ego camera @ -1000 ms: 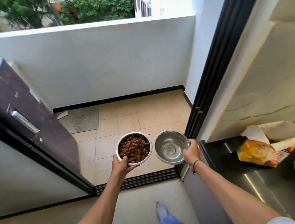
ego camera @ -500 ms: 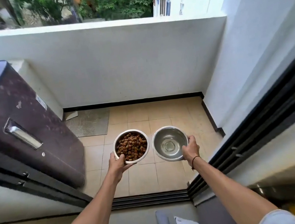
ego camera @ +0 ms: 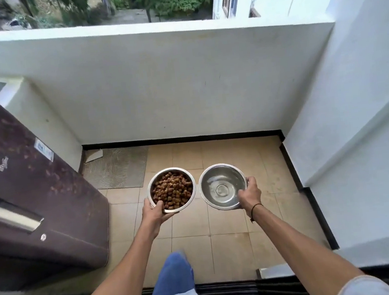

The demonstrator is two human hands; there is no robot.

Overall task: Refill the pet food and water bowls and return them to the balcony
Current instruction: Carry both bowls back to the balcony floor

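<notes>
Two steel bowls are held side by side in the air above the tan tiled balcony floor (ego camera: 226, 245). The food bowl (ego camera: 171, 190), full of brown kibble, is gripped at its near rim by my left hand (ego camera: 152, 210). The water bowl (ego camera: 222, 186) holds clear water, and my right hand (ego camera: 249, 194) grips its right near rim. Both arms reach forward over the door's floor track (ego camera: 219, 288). A blue-clad leg (ego camera: 174, 273) is out over the tiles.
A dark maroon appliance (ego camera: 32, 204) fills the left side of the balcony. A grey mat (ego camera: 118, 168) lies at the far left corner of the floor. White parapet wall (ego camera: 169, 87) ahead, white wall (ego camera: 361, 128) on the right with a black skirting.
I have moved forward through the doorway onto the balcony with both bowls; the door frame and the counter with the food bag have dropped out of view. My leg now steps over the track.
</notes>
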